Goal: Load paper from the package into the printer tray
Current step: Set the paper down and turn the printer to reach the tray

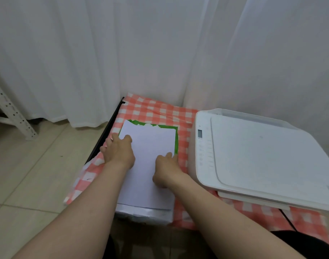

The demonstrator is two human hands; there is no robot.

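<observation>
While both hands are on the stack, the paper (148, 146) lies in its opened package (176, 141) on the worktop (103, 139), which is covered by a red-and-white checked cloth (156, 111). Green wrapper shows as a torn border along the far end and the right side of the stack. At the near end the wrapper looks pale and still folds around the sheets. The top sheets sit slightly askew from the wrapper beneath them.

The left hand (118, 153) is at the left edge of the paper, with its thumb lying on the top sheet and its fingers curled down over the side, gripping that edge. The right hand (167, 170) is at the right edge, nearer the person. Its fingers are bent down over the side by the green wrapper and its thumb is tucked low against the sheet, so it also grips the stack.

Just beside the package on the right stands a white printer (262, 156) with its lid down and a small display (199, 133) at its left rim. A pale ledge juts out under its near edge, but I cannot tell whether that is the tray.

White curtains (141, 53) hang behind the worktop. Beige floor tiles (29, 174) and a white perforated shelf frame (12, 111) lie to the left.
</observation>
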